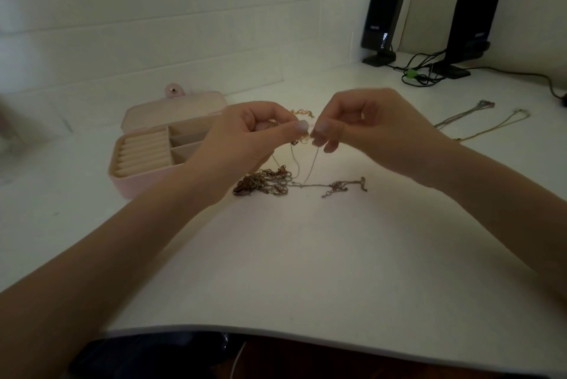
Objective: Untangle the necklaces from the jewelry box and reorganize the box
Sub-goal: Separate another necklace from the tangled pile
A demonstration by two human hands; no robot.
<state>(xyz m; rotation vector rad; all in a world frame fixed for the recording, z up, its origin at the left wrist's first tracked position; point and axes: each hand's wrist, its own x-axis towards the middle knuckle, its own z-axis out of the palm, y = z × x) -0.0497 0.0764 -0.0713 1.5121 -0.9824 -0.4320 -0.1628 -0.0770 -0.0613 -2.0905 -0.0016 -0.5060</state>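
My hands meet above the middle of the desk (306, 256), both pinching the same small knot (302, 130) of gold chain: the left hand (248, 136) grips it between thumb and curled fingers from the box side, the right hand (365, 124) nips it thumb to forefinger from the other side, fingertips almost touching. From the knot, thin strands (306, 164) hang straight down to the desk, where they join a heap (264, 184) of tangled chain just below the left hand and a looser tail (343, 187) trailing off to the right. So the thing I am working runs vertically, knot up, bulk down, and I judge the next pull must go sideways, hands apart, not upward. The heap lies nearer my left wrist. The pink box (144, 151) stands open just left of that hand, compartments showing bare lining. Two necklaces (478, 121) already lie stretched out well off to the right, near the speakers (383, 19).
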